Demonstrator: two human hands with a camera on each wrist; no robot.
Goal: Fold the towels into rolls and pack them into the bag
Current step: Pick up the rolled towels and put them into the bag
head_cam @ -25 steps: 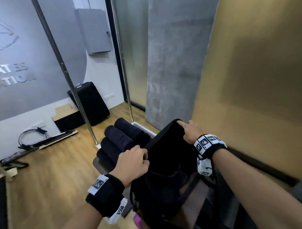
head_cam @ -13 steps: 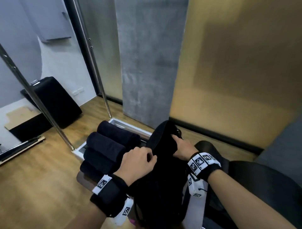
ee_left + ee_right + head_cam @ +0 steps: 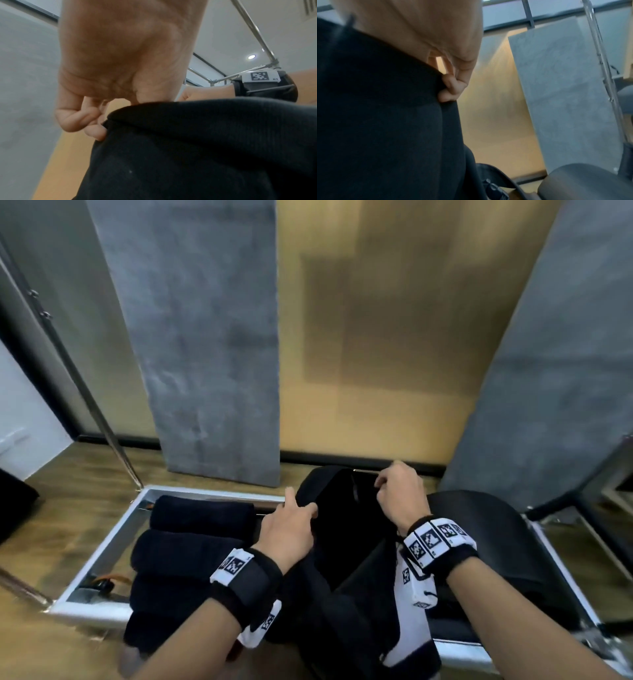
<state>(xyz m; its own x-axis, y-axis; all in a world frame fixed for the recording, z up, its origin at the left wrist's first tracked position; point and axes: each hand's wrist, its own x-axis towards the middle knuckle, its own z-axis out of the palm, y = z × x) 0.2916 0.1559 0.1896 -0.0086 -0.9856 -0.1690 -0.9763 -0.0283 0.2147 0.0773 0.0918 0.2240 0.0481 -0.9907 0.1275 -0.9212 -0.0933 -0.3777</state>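
We see the bag (image 3: 337,518) mouth held apart between our left hand (image 3: 289,529) and right hand (image 3: 400,494), leaving a dark open gap down the middle where a hand could pass. Just left of it, four rolled towels (image 3: 191,546) lie stacked side by side inside the metal frame (image 3: 113,537), crowding that side. A black padded seat (image 3: 486,529) lies close on the right, and grey panels (image 3: 212,337) stand behind.

Office-like studio: glass partitions (image 3: 41,344), grey acoustic panels (image 3: 212,337), wood floor (image 3: 51,508).
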